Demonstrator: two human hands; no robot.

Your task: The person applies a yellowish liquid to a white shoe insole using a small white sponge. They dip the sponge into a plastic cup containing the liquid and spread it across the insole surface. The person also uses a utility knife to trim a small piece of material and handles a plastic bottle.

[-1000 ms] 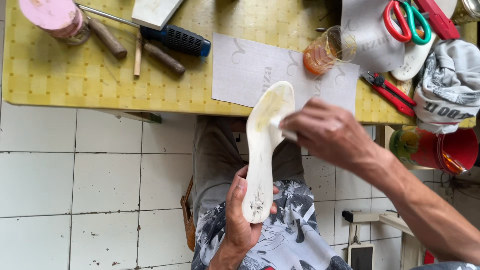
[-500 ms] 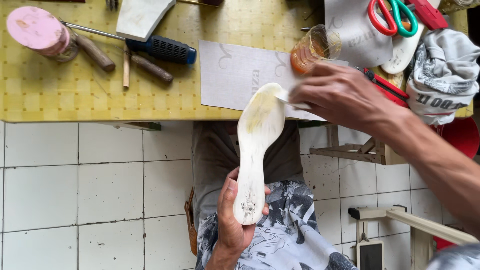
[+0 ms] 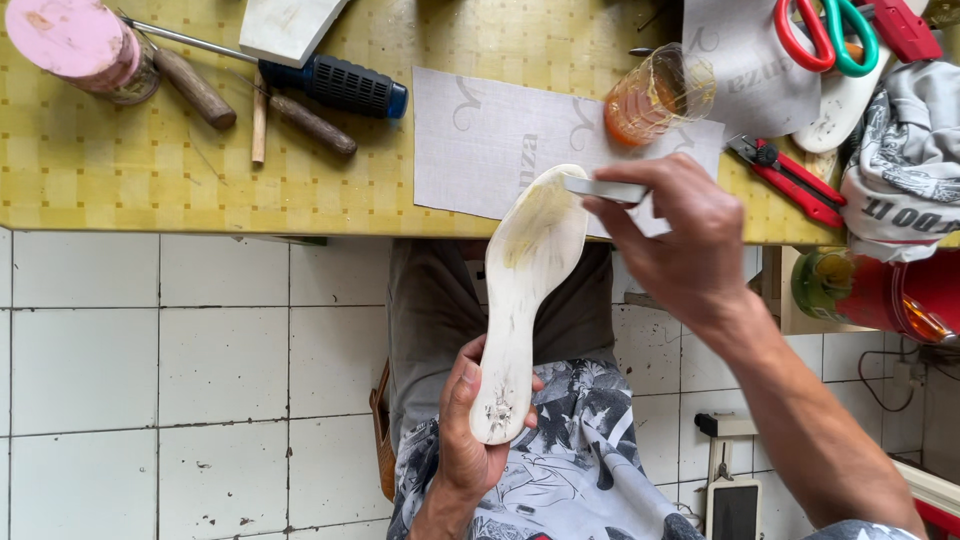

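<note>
**Sole held off the table edge, a flat strip at its toe**

Yellow checked tabletop (image 3: 120, 190) is filling the upper band of the view, its front edge running straight across above white floor tiles (image 3: 150, 380); the pale shoe sole (image 3: 520, 290) is serving as landmark, hanging out past that edge over the person's lap, toe end just overlapping the table's rim.

Left hand (image 3: 470, 440) is gripping the sole's heel end, fingers wrapped closed around it, thumb lying along the near side; right hand (image 3: 680, 235) is pinching a thin flat strip (image 3: 605, 188) between thumb and fingers, closed firmly on it, the strip's free end touching the sole's toe where a yellowish smear is showing.

Behind the toe, a white paper sheet (image 3: 480, 140) is lying flat on the table; right of the toe and beyond the strip, a small glass (image 3: 655, 95) with orange liquid is standing near the paper's corner; further right, red pliers (image 3: 790, 180) and red-and-green scissors (image 3: 825, 35) are crowding that side; well left of the sole, a blue-handled tool (image 3: 340, 85), wooden handles (image 3: 195, 85) and a pink-topped jar (image 3: 75, 40) are lying apart; left of the sole, open tile is leaving free room, while the right side is hemmed by a red container (image 3: 900, 295).
</note>
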